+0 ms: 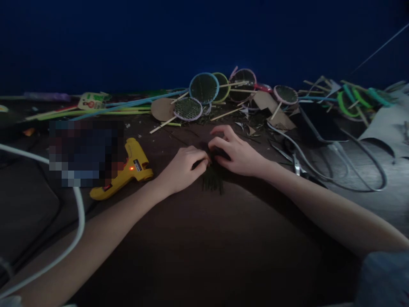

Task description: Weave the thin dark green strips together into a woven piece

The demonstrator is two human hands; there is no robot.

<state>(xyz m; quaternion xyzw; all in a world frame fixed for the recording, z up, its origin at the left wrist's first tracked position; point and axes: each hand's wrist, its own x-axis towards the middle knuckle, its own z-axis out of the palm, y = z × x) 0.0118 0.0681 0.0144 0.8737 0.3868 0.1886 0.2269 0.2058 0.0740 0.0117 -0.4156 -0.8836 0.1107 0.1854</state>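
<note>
My left hand [191, 168] is closed, thumb and fingers pinching the upper end of a small bunch of thin dark green strands [211, 181], like grass or pine needles. Their loose ends hang toward me over the dark table. Right beside it, my right hand [236, 151] has its fingers curved and apart, fingertips close to the bunch; nothing shows plainly between them. To the left of my left hand lies a yellow glue gun [136, 164] with an orange light lit. What the strands are exactly is too dark to tell.
Small round mesh rackets on sticks, such as a blue-rimmed one [204, 88], lie along the back with scraps and coloured rods. Scissors [296, 164], a phone [322, 121] and cables are at right. A white cable [79, 213] crosses the left; a pixelated patch hides something there.
</note>
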